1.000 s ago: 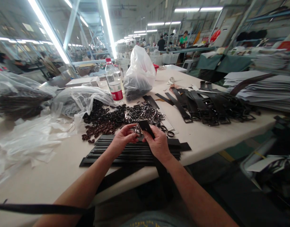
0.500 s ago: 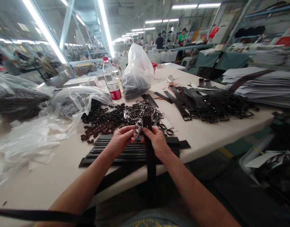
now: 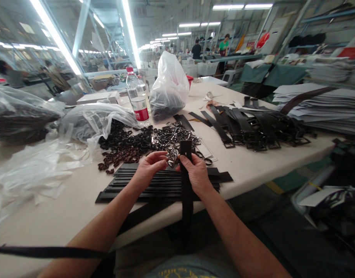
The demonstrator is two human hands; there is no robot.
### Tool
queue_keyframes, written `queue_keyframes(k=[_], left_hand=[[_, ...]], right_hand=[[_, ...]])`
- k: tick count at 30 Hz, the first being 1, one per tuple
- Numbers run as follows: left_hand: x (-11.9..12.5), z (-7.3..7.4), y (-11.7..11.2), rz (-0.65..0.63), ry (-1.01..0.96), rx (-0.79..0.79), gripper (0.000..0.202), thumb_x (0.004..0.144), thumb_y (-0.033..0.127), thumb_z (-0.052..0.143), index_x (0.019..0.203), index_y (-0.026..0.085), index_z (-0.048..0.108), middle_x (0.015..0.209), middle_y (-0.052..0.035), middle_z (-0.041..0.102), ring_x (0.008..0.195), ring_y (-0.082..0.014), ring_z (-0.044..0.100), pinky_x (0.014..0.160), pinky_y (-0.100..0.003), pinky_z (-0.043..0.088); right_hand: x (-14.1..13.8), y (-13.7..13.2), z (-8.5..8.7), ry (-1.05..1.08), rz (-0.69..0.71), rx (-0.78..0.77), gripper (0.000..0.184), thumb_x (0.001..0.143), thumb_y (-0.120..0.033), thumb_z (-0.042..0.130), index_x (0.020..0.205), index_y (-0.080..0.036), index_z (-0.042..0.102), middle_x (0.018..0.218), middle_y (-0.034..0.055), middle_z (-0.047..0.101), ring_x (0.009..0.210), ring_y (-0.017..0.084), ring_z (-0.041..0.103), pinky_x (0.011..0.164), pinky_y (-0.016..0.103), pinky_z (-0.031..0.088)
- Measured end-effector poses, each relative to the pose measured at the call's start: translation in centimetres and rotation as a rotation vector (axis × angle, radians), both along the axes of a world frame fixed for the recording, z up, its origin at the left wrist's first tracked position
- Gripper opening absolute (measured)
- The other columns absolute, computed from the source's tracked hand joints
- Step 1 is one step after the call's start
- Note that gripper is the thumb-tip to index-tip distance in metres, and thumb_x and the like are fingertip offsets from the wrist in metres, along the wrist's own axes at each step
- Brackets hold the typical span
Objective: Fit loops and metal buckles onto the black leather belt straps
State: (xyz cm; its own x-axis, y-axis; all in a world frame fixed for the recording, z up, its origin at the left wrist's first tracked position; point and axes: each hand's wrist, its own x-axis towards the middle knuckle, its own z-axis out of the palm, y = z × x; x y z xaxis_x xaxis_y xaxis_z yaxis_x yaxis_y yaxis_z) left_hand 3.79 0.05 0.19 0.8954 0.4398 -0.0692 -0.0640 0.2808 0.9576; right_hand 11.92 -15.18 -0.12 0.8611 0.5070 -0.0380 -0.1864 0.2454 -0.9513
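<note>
My right hand (image 3: pixel 199 177) grips a black belt strap (image 3: pixel 186 189) near its upper end, thumb across the front. The strap stands upright, a small slot showing near its top, and hangs down past the table edge. A shiny metal belt buckle (image 3: pixel 172 157) is at the fingertips of my left hand (image 3: pixel 151 166), just left of the strap. My left thumb and fingers close at its edge; the fingertips are partly hidden. Below both hands lies a row of black straps (image 3: pixel 131 181). Behind them is a pile of metal buckles (image 3: pixel 173 135).
Black belt loops (image 3: pixel 122 135) and brown loops (image 3: pixel 119 156) lie in heaps at the left. A water bottle (image 3: pixel 137 98) and a plastic bag (image 3: pixel 168 88) stand behind. Straps with buckles (image 3: pixel 241 125) lie at the right, near a paper stack (image 3: pixel 316 104).
My right hand and the strap have shifted slightly right, away from my left hand. The buckle has moved a little right and tilted, and my left fingers now reach only its edge.
</note>
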Motion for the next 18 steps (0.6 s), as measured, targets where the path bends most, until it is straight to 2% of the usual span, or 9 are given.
queue_keyframes(k=[4,8,11,14,18], left_hand=[[0.0,-0.1,-0.4,-0.031,0.009,0.062,0.032,0.062,0.025,0.088,0.091,0.017,0.078,0.083,-0.0034,0.076,0.071,-0.0123,0.066,0.070,-0.023,0.052],[-0.2,0.1,-0.6,-0.118,-0.017,0.053,0.027,0.066,0.030,0.086,0.086,0.015,0.078,0.078,-0.0034,0.075,0.067,-0.0127,0.064,0.072,-0.024,0.053],[-0.6,0.4,-0.6,-0.174,-0.021,0.065,0.021,0.068,0.026,0.084,0.085,0.015,0.078,0.079,-0.0036,0.076,0.072,-0.0144,0.067,0.077,-0.025,0.054],[-1.0,0.6,-0.5,-0.243,-0.021,0.044,0.025,0.068,0.023,0.084,0.091,0.016,0.078,0.087,-0.0054,0.078,0.080,-0.0184,0.071,0.081,-0.027,0.055],[-1.1,0.4,-0.2,-0.285,-0.064,-0.001,0.035,0.070,0.029,0.085,0.101,0.017,0.076,0.097,-0.0074,0.077,0.086,-0.0218,0.074,0.080,-0.029,0.057]], right_hand=[[-0.5,0.1,0.0,-0.044,0.029,0.025,0.036,0.075,-0.053,0.073,0.085,-0.018,0.070,0.058,-0.0007,0.067,0.049,0.013,0.058,0.050,0.023,0.046],[-1.1,0.2,0.5,-0.323,0.039,-0.081,0.026,0.083,-0.045,0.069,0.087,-0.020,0.072,0.068,0.0015,0.071,0.059,0.016,0.066,0.062,0.027,0.052],[-1.2,0.2,0.9,-0.475,0.018,-0.174,0.022,0.087,-0.042,0.066,0.084,-0.020,0.071,0.074,0.0030,0.072,0.062,0.018,0.067,0.065,0.029,0.052],[-1.0,-0.1,1.2,-0.571,-0.016,-0.215,0.021,0.088,-0.040,0.064,0.084,-0.021,0.071,0.080,0.0041,0.074,0.066,0.019,0.066,0.066,0.030,0.052],[-0.7,-0.7,1.6,-0.668,-0.059,-0.244,0.018,0.090,-0.037,0.063,0.086,-0.022,0.071,0.083,0.0042,0.074,0.073,0.020,0.067,0.069,0.029,0.052]])
